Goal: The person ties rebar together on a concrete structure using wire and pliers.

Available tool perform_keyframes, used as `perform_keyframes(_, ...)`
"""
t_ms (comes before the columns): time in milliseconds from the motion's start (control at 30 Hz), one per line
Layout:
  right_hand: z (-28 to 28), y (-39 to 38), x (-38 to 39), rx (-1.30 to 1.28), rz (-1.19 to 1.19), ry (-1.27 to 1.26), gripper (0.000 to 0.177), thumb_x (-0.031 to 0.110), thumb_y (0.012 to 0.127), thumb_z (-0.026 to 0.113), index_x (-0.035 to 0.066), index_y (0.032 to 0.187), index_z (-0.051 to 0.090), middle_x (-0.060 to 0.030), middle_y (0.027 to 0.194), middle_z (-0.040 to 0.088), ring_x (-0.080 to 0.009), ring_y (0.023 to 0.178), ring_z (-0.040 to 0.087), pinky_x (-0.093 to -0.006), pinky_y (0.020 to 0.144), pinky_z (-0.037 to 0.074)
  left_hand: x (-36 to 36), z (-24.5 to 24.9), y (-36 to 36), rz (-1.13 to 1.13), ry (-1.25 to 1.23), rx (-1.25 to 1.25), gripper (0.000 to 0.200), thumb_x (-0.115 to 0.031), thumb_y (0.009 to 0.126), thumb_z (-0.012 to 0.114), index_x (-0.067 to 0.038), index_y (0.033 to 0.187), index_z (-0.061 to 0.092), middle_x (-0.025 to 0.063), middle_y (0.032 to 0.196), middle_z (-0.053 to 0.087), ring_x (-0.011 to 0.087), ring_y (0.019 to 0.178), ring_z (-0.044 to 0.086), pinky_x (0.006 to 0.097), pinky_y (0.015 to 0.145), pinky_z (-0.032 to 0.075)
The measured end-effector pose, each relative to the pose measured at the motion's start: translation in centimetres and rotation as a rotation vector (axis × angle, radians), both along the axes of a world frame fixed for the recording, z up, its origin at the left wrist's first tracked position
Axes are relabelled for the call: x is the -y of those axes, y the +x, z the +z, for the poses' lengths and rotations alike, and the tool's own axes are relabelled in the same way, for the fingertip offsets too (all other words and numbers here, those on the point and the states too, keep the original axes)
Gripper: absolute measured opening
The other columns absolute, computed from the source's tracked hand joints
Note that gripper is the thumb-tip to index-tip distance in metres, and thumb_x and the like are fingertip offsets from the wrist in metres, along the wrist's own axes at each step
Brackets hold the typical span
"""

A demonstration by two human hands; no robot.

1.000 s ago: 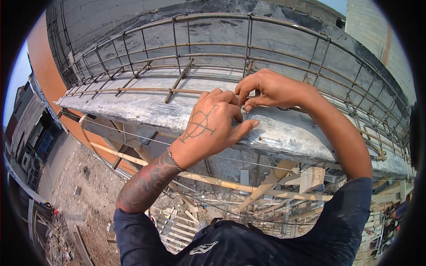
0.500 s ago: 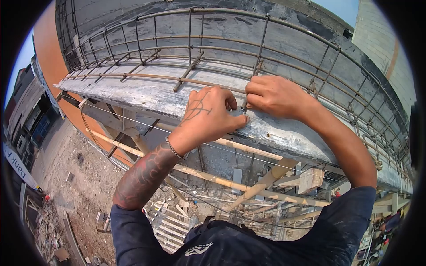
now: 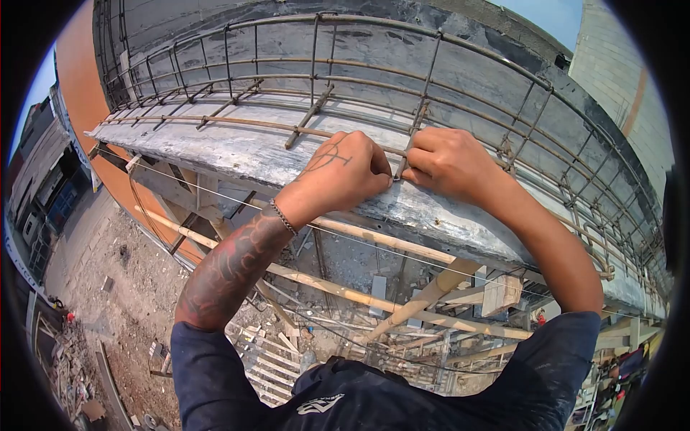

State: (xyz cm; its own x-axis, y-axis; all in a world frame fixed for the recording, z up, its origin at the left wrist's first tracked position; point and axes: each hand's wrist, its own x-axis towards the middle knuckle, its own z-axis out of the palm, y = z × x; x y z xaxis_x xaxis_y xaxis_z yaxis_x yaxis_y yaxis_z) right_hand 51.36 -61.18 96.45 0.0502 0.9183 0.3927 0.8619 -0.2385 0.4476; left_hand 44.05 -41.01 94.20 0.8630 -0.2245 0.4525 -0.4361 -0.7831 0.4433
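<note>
Both hands meet at a crossing of thin steel bars, over the pale board (image 3: 237, 147) under the rebar cage (image 3: 314, 75). My left hand (image 3: 345, 172) has its thumb and forefinger pressed together beside the end of a short cross bar; whatever they pinch is hidden. My right hand (image 3: 453, 164) is closed, its fingers curled by the same cross bar, and I cannot make out what is in them. The long front bar (image 3: 266, 126) runs behind my left hand toward the right one. Another short cross bar (image 3: 309, 116) lies to the left, its end sticking out over the board.
A grey wall (image 3: 374, 54) rises behind the cage. A taut string (image 3: 215, 192) runs below the board's front edge. Under it are bamboo poles (image 3: 338, 289), and far below lies rubble-strewn ground (image 3: 129, 287). An orange wall (image 3: 80, 72) stands at the left.
My left thumb, stretched out toward the right before, has drawn in against the forefinger. My right hand has shifted slightly rightward and down in view. The camera view has moved a little.
</note>
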Motion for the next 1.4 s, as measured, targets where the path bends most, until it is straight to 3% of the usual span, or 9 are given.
perform_keyframes(200, -0.5, -0.6, -0.5, 0.102, 0.028, 0.125, 0.018, 0.020, 0.075, 0.070, 0.006, 0.078, 0.060, -0.0075, 0.077, 0.057, -0.0238, 0.080, 0.063, -0.0397, 0.068, 0.052, 0.0, 0.4, 0.2, -0.025, 0.059, -0.011, 0.020, -0.014, 0.074, 0.070, 0.003, 0.083, 0.073, 0.0192, 0.075, 0.069, 0.0286, 0.069, 0.068, 0.0357, 0.069, 0.052)
perform_keyframes(267, -0.6, -0.7, -0.5, -0.024, -0.063, 0.121, 0.019, 0.020, 0.078, 0.070, 0.006, 0.080, 0.059, -0.0074, 0.076, 0.059, -0.0241, 0.080, 0.065, -0.0385, 0.066, 0.053, 0.0, 0.7, 0.1, -0.013, 0.076, -0.002, 0.019, -0.013, 0.074, 0.070, 0.003, 0.082, 0.072, 0.0191, 0.075, 0.069, 0.0284, 0.069, 0.068, 0.0360, 0.069, 0.052)
perform_keyframes(400, -1.0, -0.1, 0.0, 0.035, -0.057, 0.039, 0.016, 0.017, 0.078, 0.070, 0.005, 0.080, 0.059, -0.0075, 0.078, 0.059, -0.0247, 0.073, 0.063, -0.0375, 0.064, 0.053, -0.2, 0.5, 0.4, -0.034, 0.134, 0.083, 0.018, -0.013, 0.074, 0.069, 0.003, 0.081, 0.072, 0.0192, 0.075, 0.069, 0.0285, 0.069, 0.068, 0.0358, 0.069, 0.052)
perform_keyframes(700, -1.2, -0.1, 0.2, 0.229, -0.075, -0.046, 0.018, 0.018, 0.079, 0.069, 0.004, 0.074, 0.058, -0.0068, 0.076, 0.059, -0.0232, 0.070, 0.064, -0.0355, 0.059, 0.052, -0.8, 1.9, 2.0, -0.189, 0.123, -0.114, 0.020, -0.014, 0.074, 0.070, 0.003, 0.085, 0.073, 0.0172, 0.077, 0.071, 0.0255, 0.072, 0.070, 0.0344, 0.070, 0.054)
perform_keyframes(800, -0.3, -0.1, 0.3, 0.120, -0.033, -0.041, 0.014, 0.018, 0.082, 0.064, 0.006, 0.076, 0.060, -0.0065, 0.075, 0.061, -0.0236, 0.072, 0.066, -0.0362, 0.059, 0.054, -0.6, 1.8, 1.6, -0.179, 0.144, -0.055, 0.019, -0.013, 0.075, 0.069, 0.003, 0.085, 0.073, 0.0166, 0.077, 0.071, 0.0260, 0.070, 0.070, 0.0329, 0.069, 0.054)
perform_keyframes(867, 0.3, -0.4, 0.5, -0.115, -0.049, 0.030, 0.014, 0.020, 0.081, 0.067, 0.006, 0.081, 0.063, -0.0062, 0.077, 0.061, -0.0256, 0.071, 0.064, -0.0386, 0.063, 0.053, -0.7, 1.6, 1.5, -0.184, 0.202, 0.007, 0.017, -0.014, 0.075, 0.068, 0.002, 0.082, 0.073, 0.0147, 0.077, 0.071, 0.0270, 0.073, 0.068, 0.0343, 0.071, 0.053)
perform_keyframes(1000, 0.3, -0.3, -0.1, -0.204, -0.154, 0.056, 0.017, 0.022, 0.080, 0.070, 0.007, 0.086, 0.065, -0.0055, 0.083, 0.062, -0.0267, 0.073, 0.063, -0.0402, 0.065, 0.053, -0.4, 1.7, 1.7, -0.145, 0.262, 0.075, 0.015, -0.014, 0.075, 0.067, 0.000, 0.079, 0.072, 0.0135, 0.077, 0.070, 0.0280, 0.079, 0.067, 0.0368, 0.075, 0.052)
perform_keyframes(1167, -0.6, -0.6, -0.6, 0.019, -0.110, 0.090, 0.015, 0.017, 0.075, 0.069, 0.006, 0.080, 0.060, -0.0049, 0.084, 0.058, -0.0238, 0.075, 0.062, -0.0367, 0.061, 0.053, -0.9, 2.5, 2.2, -0.182, 0.326, -0.034, 0.015, -0.014, 0.075, 0.066, -0.001, 0.079, 0.072, 0.0143, 0.078, 0.069, 0.0291, 0.083, 0.066, 0.0376, 0.078, 0.051)
perform_keyframes(1400, -1.6, -0.8, -0.2, 0.267, -0.080, 0.046, 0.010, 0.013, 0.071, 0.063, 0.006, 0.076, 0.057, -0.0049, 0.077, 0.054, -0.0190, 0.074, 0.061, -0.0323, 0.057, 0.052, -1.5, 2.4, 2.6, -0.283, 0.312, 0.056, 0.015, -0.012, 0.078, 0.067, 0.002, 0.082, 0.072, 0.0162, 0.077, 0.069, 0.0298, 0.076, 0.068, 0.0369, 0.075, 0.052)
